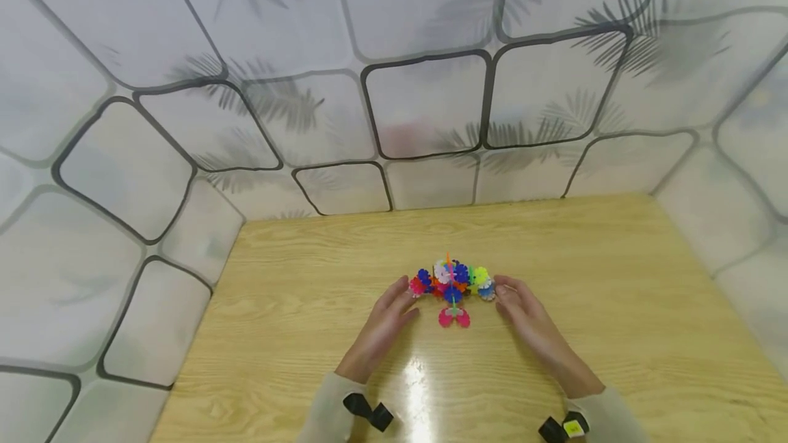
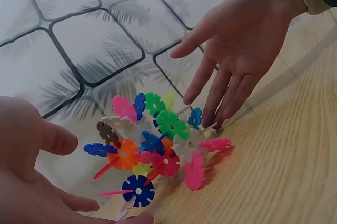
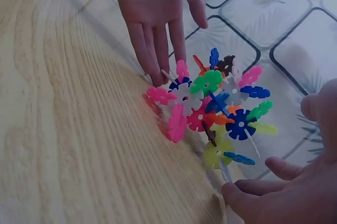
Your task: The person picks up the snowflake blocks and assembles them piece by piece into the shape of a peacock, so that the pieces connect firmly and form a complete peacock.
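Several interlocking plastic snowflake discs (image 1: 453,294) are joined into one multicoloured build, which stands on the wooden table. Pink, blue, green, orange, yellow and whitish discs (image 2: 171,125) stick out at many angles. Two pink discs (image 3: 176,123) jut from the near side, low by the tabletop. My left hand (image 1: 383,323) is at the build's left end, fingertips against the outermost discs. On the opposite end my right hand (image 1: 534,323) has its fingertips by a pale disc. Both hands have relaxed, extended fingers, and neither is curled round the build.
The light wood table (image 1: 295,333) has a glossy light reflection in front of the build. Pale wall covering (image 1: 431,108) with dark rounded outlines and leaf prints rises behind and on both sides. Black straps (image 1: 368,411) sit around the sleeve cuffs.
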Demonstrator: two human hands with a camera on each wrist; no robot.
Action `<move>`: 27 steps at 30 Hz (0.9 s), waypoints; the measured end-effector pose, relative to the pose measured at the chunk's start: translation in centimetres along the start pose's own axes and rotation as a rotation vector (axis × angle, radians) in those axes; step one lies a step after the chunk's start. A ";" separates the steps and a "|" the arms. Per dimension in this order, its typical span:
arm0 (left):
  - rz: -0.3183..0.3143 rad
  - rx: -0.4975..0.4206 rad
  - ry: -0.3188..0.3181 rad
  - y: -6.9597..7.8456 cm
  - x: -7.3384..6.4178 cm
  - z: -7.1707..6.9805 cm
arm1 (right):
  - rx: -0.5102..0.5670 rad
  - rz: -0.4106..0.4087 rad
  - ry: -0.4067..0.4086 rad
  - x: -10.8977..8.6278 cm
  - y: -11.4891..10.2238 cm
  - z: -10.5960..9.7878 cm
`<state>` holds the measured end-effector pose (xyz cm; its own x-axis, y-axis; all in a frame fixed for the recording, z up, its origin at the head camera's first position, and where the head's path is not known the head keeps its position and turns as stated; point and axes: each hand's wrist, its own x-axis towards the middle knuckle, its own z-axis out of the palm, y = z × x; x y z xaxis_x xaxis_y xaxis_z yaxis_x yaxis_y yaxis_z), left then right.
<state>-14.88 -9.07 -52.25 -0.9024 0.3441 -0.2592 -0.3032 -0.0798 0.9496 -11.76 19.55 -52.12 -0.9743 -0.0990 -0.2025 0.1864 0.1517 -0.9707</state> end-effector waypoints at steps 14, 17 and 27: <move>0.021 -0.112 0.016 1.2 1.7 -0.7 | -0.033 -0.044 0.006 1.4 -2.0 0.0; 0.030 -0.130 0.027 1.7 1.5 -0.5 | -0.009 -0.064 0.010 2.1 -2.6 -0.2; 0.020 -0.177 0.022 2.2 0.3 0.1 | 0.088 -0.101 -0.048 3.9 -2.5 -1.0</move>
<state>-15.76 -9.04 -50.20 -0.9146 0.3204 -0.2466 -0.3329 -0.2507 0.9090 -16.18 19.78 -50.41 -0.9818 -0.1569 -0.1073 0.1002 0.0524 -0.9936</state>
